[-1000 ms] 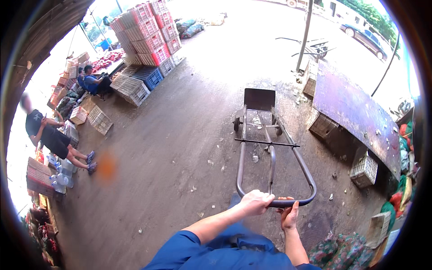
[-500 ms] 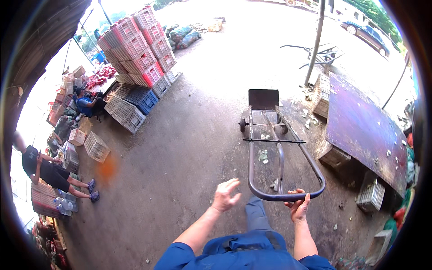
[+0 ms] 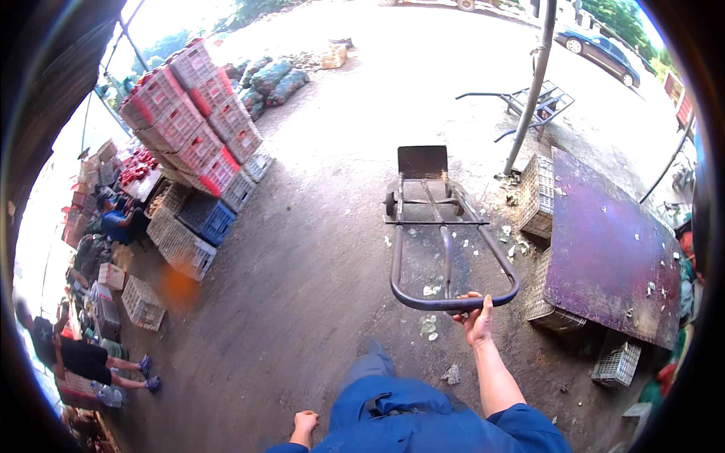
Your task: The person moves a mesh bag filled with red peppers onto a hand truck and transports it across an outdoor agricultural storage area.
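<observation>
Right hand (image 3: 477,323) wrapped on hand truck (image 3: 442,226) handle loop, steering one-handed; left hand (image 3: 305,425) swung low beside thigh, seemingly fisted, empty.

Harsh daylight glare washing out the top, shaded foreground, strong fisheye bending, dark vignetted rim

Hand truck (image 3: 442,226): dark painted metal tubing, dull | ground (image 3: 317,257): rough grey concrete | crates (image 3: 192,128): red and white lattice plastic | board (image 3: 612,241): worn, stained purple-brown wood
</observation>
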`<state>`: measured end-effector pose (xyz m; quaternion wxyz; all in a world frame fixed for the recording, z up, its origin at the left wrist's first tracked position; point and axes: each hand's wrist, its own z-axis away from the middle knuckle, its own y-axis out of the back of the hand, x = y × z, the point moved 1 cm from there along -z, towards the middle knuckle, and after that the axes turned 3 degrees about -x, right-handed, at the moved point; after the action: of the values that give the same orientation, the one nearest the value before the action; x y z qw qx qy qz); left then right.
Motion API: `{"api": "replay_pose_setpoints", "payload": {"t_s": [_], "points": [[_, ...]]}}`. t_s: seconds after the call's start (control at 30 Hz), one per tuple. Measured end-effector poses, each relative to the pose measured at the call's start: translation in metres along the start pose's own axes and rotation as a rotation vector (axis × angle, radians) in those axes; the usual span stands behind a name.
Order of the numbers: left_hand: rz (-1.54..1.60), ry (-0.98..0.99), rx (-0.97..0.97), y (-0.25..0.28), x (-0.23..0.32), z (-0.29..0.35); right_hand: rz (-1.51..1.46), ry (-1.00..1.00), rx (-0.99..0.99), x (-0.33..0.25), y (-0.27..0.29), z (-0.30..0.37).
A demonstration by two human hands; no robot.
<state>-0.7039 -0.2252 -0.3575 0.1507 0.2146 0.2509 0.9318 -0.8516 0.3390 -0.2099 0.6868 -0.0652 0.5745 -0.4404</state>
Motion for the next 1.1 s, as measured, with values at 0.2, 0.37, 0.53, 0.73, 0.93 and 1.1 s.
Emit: {"api": "replay_pose_setpoints", "payload": {"t_s": [0.2,0.37,0.53,0.73,0.93,1.1], "points": [[-0.227,-0.283,-0.103,-0.053,0.202,-0.125,0.062,0.033,-0.053,-0.022,-0.076,-0.162],[-0.068,-0.461,-0.077,-0.048,0.470,-0.171,0.043,0.072,0.046,-0.038,-0.134,-0.289],[-0.072,-0.723,-0.147,-0.050,0.707,-0.201,0.044,0.131,0.083,-0.072,-0.197,-0.429],[-0.334,-0.878,-0.151,-0.095,0.895,-0.229,0.143,0.217,0.078,-0.180,-0.249,-0.612],[-0.348,-0.492,-0.057,-0.086,0.957,-0.303,0.154,0.195,0.078,-0.236,-0.300,-0.785],[-0.271,-0.408,-0.070,-0.105,1.041,-0.344,0.167,0.185,0.090,-0.225,-0.337,-0.915]]}}
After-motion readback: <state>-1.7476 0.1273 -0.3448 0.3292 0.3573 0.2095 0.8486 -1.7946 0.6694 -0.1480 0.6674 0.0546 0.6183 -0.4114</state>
